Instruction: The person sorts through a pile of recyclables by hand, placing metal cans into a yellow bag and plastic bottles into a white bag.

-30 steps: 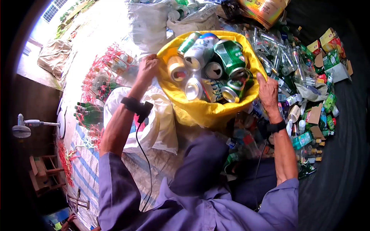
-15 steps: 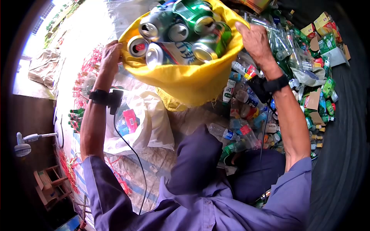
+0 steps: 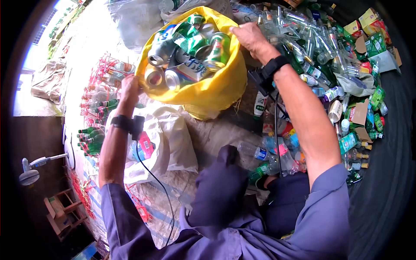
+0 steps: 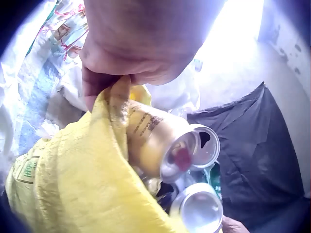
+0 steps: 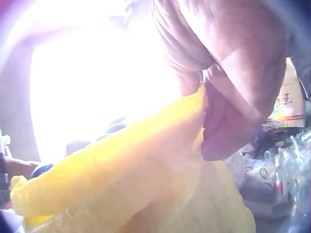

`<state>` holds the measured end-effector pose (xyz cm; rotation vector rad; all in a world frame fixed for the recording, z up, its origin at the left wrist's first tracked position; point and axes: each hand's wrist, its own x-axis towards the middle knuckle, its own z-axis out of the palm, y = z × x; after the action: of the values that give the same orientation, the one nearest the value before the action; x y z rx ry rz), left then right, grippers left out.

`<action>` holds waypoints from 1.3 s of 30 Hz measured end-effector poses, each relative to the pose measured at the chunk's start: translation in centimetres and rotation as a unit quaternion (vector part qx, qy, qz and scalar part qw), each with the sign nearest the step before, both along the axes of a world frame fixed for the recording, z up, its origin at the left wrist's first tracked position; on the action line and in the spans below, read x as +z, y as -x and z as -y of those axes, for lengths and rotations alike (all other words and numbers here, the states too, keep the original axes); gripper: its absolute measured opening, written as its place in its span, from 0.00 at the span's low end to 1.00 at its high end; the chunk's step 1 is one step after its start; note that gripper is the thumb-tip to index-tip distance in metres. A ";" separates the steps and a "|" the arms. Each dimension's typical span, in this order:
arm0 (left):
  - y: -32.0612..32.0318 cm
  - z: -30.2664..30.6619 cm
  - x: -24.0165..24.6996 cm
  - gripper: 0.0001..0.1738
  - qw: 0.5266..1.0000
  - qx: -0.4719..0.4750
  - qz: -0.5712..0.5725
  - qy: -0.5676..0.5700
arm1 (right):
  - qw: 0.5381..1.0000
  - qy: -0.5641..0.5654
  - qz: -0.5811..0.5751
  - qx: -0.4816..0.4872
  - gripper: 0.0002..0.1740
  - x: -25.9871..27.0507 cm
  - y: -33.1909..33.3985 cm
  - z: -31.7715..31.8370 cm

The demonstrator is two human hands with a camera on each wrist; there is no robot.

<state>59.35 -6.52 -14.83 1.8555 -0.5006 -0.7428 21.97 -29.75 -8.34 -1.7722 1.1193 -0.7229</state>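
Observation:
A yellow woven sack [image 3: 212,93], its mouth wide, holds several drink cans in the head view. A green can [image 3: 218,51] and a blue-and-white can lie among them. My left hand [image 3: 129,91] pinches the sack's rim on the left side. My right hand [image 3: 253,38] grips the rim at the upper right. In the left wrist view, the rim is folded between thumb and fingers, beside a gold can [image 4: 154,138]. The right wrist view has the yellow cloth [image 5: 160,145] pinched under my right hand [image 5: 238,58]; the cans are mostly hidden there.
Below the yellow sack stands a white sack [image 3: 180,149] with a pink-labelled bottle [image 3: 146,145] inside. Glass bottles [image 3: 312,43] and plastic bottles [image 3: 251,149] are heaped at right. Bundled green bottles [image 3: 92,141] stand at left. Cables hang from both wrists.
Both hands have carried the yellow sack left from a second ago. It rose in the head view, then came back slightly lower, and the cans inside have shifted.

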 end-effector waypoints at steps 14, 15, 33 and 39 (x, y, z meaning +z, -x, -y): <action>5.6 -0.5 3.8 0.18 0.999 -0.013 -0.049 -0.001 | 0.901 0.423 0.024 0.091 0.18 -4.7 6.1 -3.7; 5.0 -0.8 3.3 0.20 0.998 -0.024 -0.050 -0.003 | 0.995 0.000 0.096 0.027 0.19 -2.1 6.7 -5.8; 15.8 -17.6 4.7 0.18 0.967 -0.232 -0.092 0.059 | 0.948 -0.239 0.146 -0.148 0.29 -5.2 24.7 -12.6; 23.1 -25.9 -1.2 0.18 0.925 -0.344 -0.143 -0.076 | 0.953 -0.223 0.159 -0.127 0.25 -1.1 25.9 -14.2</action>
<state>36.25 19.33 -16.03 1.6586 -0.9390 -1.5335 -3.92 -15.58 -9.49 -1.1013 1.1860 -0.7990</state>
